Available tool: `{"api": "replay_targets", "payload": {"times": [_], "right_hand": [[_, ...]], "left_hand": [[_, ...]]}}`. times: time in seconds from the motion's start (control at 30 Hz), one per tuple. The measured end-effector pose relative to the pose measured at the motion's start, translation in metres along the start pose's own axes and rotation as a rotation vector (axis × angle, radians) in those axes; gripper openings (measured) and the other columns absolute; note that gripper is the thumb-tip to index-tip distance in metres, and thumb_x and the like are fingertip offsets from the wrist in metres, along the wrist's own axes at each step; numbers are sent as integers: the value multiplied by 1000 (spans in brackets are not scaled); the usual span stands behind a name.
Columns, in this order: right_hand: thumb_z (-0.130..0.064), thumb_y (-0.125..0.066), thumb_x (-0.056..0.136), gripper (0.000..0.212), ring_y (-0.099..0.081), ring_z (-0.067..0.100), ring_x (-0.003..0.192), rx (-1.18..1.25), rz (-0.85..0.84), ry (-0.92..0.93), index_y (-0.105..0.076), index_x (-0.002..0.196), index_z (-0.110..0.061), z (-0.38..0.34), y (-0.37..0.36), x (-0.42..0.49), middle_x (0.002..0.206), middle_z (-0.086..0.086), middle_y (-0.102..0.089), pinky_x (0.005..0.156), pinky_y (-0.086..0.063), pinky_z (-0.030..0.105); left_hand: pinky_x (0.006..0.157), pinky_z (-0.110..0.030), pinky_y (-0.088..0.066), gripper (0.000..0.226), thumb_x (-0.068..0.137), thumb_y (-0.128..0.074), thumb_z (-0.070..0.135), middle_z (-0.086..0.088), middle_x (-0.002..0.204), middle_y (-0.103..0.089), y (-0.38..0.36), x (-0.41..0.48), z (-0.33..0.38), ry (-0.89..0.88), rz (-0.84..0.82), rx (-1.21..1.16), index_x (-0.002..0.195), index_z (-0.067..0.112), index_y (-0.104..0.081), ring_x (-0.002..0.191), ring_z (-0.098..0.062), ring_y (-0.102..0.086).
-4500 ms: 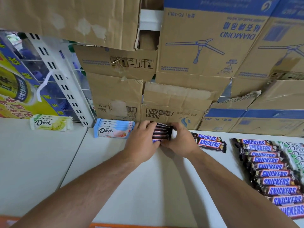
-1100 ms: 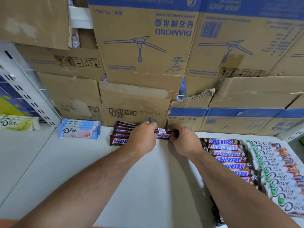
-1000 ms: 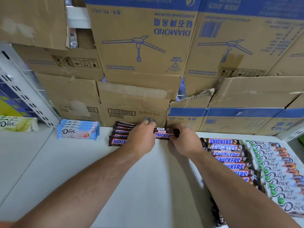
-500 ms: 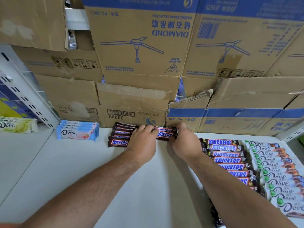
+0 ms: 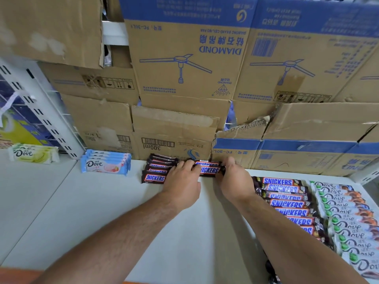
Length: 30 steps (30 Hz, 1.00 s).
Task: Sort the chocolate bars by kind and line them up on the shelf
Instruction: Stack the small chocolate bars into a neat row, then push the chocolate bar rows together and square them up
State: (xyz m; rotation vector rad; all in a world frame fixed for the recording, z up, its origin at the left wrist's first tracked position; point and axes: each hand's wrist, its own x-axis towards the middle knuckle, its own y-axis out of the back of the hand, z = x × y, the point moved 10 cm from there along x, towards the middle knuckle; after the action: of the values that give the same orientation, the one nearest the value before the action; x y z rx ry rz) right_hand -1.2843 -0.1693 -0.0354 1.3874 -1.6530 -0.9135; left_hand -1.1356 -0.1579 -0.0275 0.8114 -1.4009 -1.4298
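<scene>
Two dark Snickers bars (image 5: 208, 168) lie side by side at the back of the white shelf (image 5: 102, 212), against the cardboard boxes. My left hand (image 5: 181, 182) grips their left end and my right hand (image 5: 235, 181) grips their right end. A stack of several Snickers bars (image 5: 156, 171) lies just left of my left hand. To the right of my right hand runs a row of several Snickers bars (image 5: 287, 201), then a row of green Dove bars (image 5: 348, 218). Blue Dove bars (image 5: 105, 163) sit further left.
Stacked cardboard boxes (image 5: 184, 78) form a wall right behind the bars. A yellow-green Dove bar (image 5: 32, 153) lies on the neighbouring shelf at the left, beyond a white slotted upright (image 5: 47, 121). A dark wrapper (image 5: 270, 269) lies at the near right edge.
Earlier both hands pressed the left Snickers stack together. Since then they have been on the pair of bars to its right, which has been pushed slightly back toward the boxes.
</scene>
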Motion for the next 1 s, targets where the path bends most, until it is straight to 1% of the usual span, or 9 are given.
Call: {"api": "replay_targets", "payload": {"times": [0.13, 0.27, 0.33, 0.4, 0.47, 0.53, 0.6, 0.73, 1.0], "right_hand": [[-26, -58, 91, 22, -64, 29, 81, -2, -5, 7, -47, 107, -16, 0, 0, -1, 99, 5, -63, 68, -53, 40], [-29, -58, 90, 26, -65, 32, 77, -17, 4, 6, -46, 107, -15, -3, 5, -5, 104, 6, -57, 61, -48, 36], [-31, -58, 89, 26, -64, 31, 75, -90, 19, 19, -44, 105, -16, -6, 8, -12, 104, 4, -51, 55, -40, 33], [-34, -57, 88, 25, -63, 27, 78, -183, 29, 76, -45, 104, -18, -11, 10, -21, 100, 1, -51, 55, -34, 31], [-38, -54, 86, 29, -59, 23, 89, -265, -27, 161, -54, 109, -20, -17, 6, -34, 101, 0, -57, 60, -38, 30], [-41, -50, 85, 37, -54, 23, 98, -329, -123, 235, -59, 115, -21, -20, -3, -49, 107, 0, -61, 73, -46, 32], [-44, -47, 83, 44, -53, 23, 102, -347, -170, 260, -59, 119, -23, -21, -5, -64, 112, 0, -61, 83, -48, 34], [-47, -48, 80, 50, -52, 23, 107, -333, -160, 222, -59, 122, -24, -18, 7, -89, 119, -1, -60, 89, -46, 35], [-39, -60, 80, 50, -51, 24, 114, -251, -100, 109, -59, 128, -23, 12, 42, -118, 123, -2, -60, 97, -43, 38]], "left_hand": [[94, -40, -40, 46, 87, -54, 33, -1, 130, -48, 1, -1, 1, 2, -22, 1, 131, 19, -49, 115, -25, -45], [94, -40, -40, 43, 88, -53, 32, -1, 129, -49, 6, -4, 4, -2, -19, -8, 129, 19, -52, 116, -24, -44], [92, -38, -40, 34, 88, -51, 32, 0, 123, -51, 9, -9, 11, -29, -21, -20, 119, 20, -57, 113, -23, -45], [90, -37, -40, 25, 88, -49, 34, 1, 113, -54, 8, -14, 19, -57, -58, -27, 107, 20, -58, 110, -22, -46], [89, -38, -41, 24, 88, -49, 36, 1, 109, -56, 6, -19, 25, -71, -121, -36, 104, 21, -57, 108, -22, -47], [92, -40, -41, 30, 88, -51, 38, 0, 114, -55, 2, -25, 29, -68, -195, -33, 112, 22, -56, 112, -23, -46], [95, -41, -39, 38, 88, -52, 39, -1, 121, -52, -2, -30, 30, -64, -253, -43, 122, 23, -52, 117, -24, -44], [99, -41, -39, 46, 88, -53, 42, -3, 129, -50, -8, -36, 39, -106, -308, -82, 129, 23, -47, 123, -25, -42], [99, -42, -40, 48, 85, -54, 41, -4, 130, -50, -9, -37, 81, -188, -309, -143, 129, 21, -48, 123, -27, -42]]}}
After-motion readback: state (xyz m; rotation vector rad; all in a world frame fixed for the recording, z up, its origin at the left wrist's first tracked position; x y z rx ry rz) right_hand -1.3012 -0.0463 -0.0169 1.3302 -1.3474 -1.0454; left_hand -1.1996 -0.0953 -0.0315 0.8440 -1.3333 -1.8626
